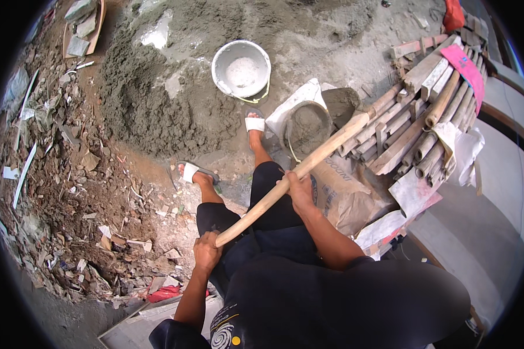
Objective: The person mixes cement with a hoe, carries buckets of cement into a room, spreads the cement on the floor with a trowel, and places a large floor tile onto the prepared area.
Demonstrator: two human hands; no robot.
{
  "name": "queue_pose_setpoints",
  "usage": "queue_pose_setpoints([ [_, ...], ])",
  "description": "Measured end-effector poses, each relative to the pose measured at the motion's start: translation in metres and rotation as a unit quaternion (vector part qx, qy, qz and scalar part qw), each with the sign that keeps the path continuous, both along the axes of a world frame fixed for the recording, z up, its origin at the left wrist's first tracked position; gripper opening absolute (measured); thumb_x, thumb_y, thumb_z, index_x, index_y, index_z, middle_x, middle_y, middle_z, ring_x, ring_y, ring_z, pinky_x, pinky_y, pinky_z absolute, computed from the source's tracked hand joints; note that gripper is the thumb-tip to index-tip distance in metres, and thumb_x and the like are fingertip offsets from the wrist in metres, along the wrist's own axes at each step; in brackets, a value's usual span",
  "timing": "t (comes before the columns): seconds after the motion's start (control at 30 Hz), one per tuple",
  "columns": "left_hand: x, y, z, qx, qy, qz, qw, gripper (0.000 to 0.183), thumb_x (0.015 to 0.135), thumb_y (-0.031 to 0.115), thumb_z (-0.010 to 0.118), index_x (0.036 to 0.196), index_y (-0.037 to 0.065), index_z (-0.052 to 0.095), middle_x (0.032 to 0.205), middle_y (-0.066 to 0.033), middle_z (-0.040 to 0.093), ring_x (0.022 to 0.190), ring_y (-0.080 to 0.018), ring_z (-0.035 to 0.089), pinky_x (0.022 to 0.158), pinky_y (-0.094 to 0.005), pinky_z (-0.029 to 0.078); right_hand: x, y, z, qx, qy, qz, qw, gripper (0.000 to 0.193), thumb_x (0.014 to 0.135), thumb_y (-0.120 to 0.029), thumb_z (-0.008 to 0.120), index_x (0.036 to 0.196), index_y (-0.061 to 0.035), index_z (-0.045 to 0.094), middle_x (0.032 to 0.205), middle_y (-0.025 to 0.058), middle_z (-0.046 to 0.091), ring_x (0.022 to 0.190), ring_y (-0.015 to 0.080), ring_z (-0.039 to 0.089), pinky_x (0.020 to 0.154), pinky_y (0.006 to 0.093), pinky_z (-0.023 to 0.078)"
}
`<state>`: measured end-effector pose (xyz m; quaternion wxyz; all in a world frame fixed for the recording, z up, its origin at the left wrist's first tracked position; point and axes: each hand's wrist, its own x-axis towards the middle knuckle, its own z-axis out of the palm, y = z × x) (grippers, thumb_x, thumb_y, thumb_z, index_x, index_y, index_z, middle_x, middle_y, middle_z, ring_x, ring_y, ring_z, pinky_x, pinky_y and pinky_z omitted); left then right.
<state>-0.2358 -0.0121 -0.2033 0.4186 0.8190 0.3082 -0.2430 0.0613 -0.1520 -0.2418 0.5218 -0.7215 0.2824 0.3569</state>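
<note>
A long wooden-handled hoe (326,148) lies slantwise in front of my body. My left hand (206,252) is wrapped round the lower end of its handle, by my left thigh. Farther up, my right hand (300,191) grips the shaft near my right knee. At the far right end of the handle, a grey, mortar-smeared blade (340,102) shows in part. Close by stands a bucket with grey mortar in it (307,125), partly behind the handle. A pale grey bucket (241,68) with whitish contents sits ahead of my right foot.
Wet grey mortar (163,99) spreads over the ground ahead. Bamboo poles and boards (431,110) are stacked at the right, near a torn brown paper sack (346,195). Rubble and scraps (87,192) cover the left side. Broken slabs (81,29) lie at the far left.
</note>
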Motion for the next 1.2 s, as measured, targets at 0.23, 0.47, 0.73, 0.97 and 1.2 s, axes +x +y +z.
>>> queue_pose_setpoints([
  [0.23,-0.012,0.010,0.106,-0.024,-0.046,0.070,0.996,0.060,0.079,0.019,0.074,0.131,0.004,0.048,0.087,-0.0182,0.062,0.070,-0.0347,0.065,0.062,-0.0432,0.053,-0.029,0.086,-0.003,0.090,0.058,0.097,0.990,0.024,0.087,-0.013,0.061,0.099,0.0000,0.045,0.077,0.0098,0.056,0.057,0.0203,0.062,0.054,0.0318,0.054],
  [0.47,-0.035,0.035,0.097,-0.021,-0.001,0.193,0.981,0.058,0.088,0.024,0.067,0.135,-0.001,0.043,0.110,-0.0275,0.062,0.093,-0.0417,0.065,0.075,-0.0441,0.054,-0.103,0.181,-0.072,0.060,0.068,0.179,0.980,0.038,0.082,-0.019,0.065,0.106,0.0047,0.045,0.080,0.0136,0.058,0.063,0.0231,0.062,0.057,0.0353,0.052],
  [0.73,-0.016,0.051,0.001,-0.061,0.044,0.309,0.948,0.058,0.089,0.024,0.065,0.136,0.000,0.041,0.109,-0.0304,0.061,0.101,-0.0461,0.060,0.085,-0.0459,0.050,-0.143,0.223,-0.109,0.028,0.088,0.243,0.966,0.046,0.085,-0.010,0.059,0.119,0.0105,0.036,0.073,0.0143,0.064,0.059,0.0190,0.066,0.046,0.0297,0.053],
  [0.97,0.039,0.029,-0.066,-0.090,0.074,0.385,0.916,0.063,0.088,0.030,0.063,0.138,0.001,0.037,0.092,-0.0313,0.065,0.092,-0.0477,0.063,0.079,-0.0476,0.049,-0.142,0.191,-0.184,-0.097,0.082,0.481,0.867,0.056,0.083,-0.027,0.060,0.124,0.0048,0.040,0.102,0.0261,0.066,0.094,0.0363,0.067,0.080,0.0408,0.054],
  [1.2,0.068,0.028,-0.075,-0.095,0.044,0.386,0.916,0.053,0.086,0.016,0.066,0.131,-0.001,0.045,0.106,-0.0265,0.062,0.098,-0.0372,0.063,0.086,-0.0393,0.048,-0.098,0.129,-0.195,-0.028,0.081,0.496,0.864,0.066,0.086,-0.045,0.056,0.130,0.0045,0.047,0.112,0.0288,0.062,0.104,0.0406,0.062,0.092,0.0413,0.048],
])
